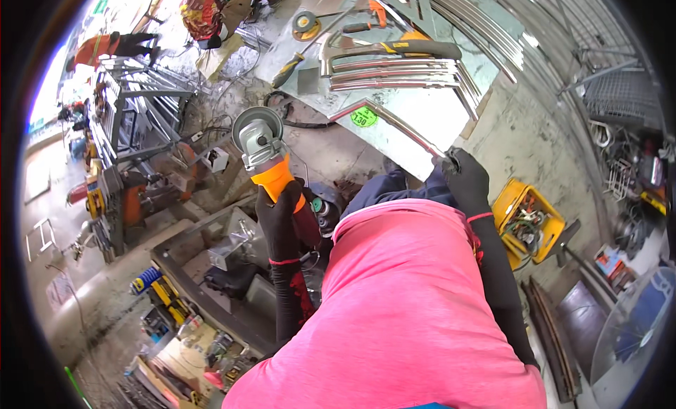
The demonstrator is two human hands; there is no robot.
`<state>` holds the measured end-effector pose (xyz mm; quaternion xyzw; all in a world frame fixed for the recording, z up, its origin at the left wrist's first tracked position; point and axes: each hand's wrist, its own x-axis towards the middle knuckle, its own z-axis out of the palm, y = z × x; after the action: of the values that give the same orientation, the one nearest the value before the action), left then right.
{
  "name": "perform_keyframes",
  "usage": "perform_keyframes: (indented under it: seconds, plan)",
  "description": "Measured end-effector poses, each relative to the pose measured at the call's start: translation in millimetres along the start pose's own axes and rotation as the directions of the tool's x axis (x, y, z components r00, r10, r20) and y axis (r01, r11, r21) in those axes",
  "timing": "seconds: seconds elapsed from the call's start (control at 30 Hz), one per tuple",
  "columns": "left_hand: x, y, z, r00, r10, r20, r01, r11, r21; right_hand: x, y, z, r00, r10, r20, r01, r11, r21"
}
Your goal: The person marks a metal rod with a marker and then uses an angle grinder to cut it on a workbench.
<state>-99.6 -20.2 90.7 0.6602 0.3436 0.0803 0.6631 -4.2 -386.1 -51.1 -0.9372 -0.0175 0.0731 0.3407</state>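
My left hand (278,212), in a black glove, is closed around the orange body of an angle grinder (259,145). The grinder's round guard and disc point up and away, left of the worktable. At the table's near right corner my gloved right hand (465,178) grips one end of a thin bent metal bar (407,129). This bar angles to the left across the pale tabletop (451,131), past a round green sticker (363,116). Beyond it lie several similar bent bars (391,74) in a row. A claw hammer (422,49) rests just behind them.
A screwdriver (285,72), a clamp (365,27) and a round disc (306,26) lie on the table. On the floor at right stands a yellow bin (501,205) of odds and ends. Metal frames (151,95) crowd the left. Two other people (204,18) are at the far left.
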Motion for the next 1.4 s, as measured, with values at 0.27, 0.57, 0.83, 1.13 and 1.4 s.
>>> perform_keyframes:
  seconds: [0.27, 0.57, 0.83, 1.13, 1.4]
  plan:
    - [13.0, -10.7, -15.0, 1.0, -0.013, 0.017, 0.012, 0.999, 0.04, 9.0, -42.0, -22.0, 0.95, -0.234, -0.208, 0.246, 0.968, 0.037]
    - [-18.9, 60.5, 59.7, 0.927, 0.236, 0.292, -0.367, 0.737, 0.567, 31.1, -234.0, 16.0, 0.66, -0.328, 0.676, -0.677, 0.131, 0.724]
    - [-25.2, 6.1, 47.3, 0.906, -0.017, 0.423, -0.047, 0.989, 0.142, 22.4, -206.1, 12.0, 0.832, -0.358, 0.424, -0.383, 0.181, 0.906]
    - [32.3, 19.8, 39.9, 0.702, -0.227, 0.675, 0.064, 0.964, 0.257, 55.7, -214.6, 36.6, 0.802, -0.43, 0.415, -0.283, 0.339, 0.897]
    - [134.0, 16.0, 3.3, 0.515, -0.283, 0.809, 0.186, 0.958, 0.217, 117.9, -277.9, 64.2, 0.88, -0.302, 0.367, -0.123, 0.601, 0.79]
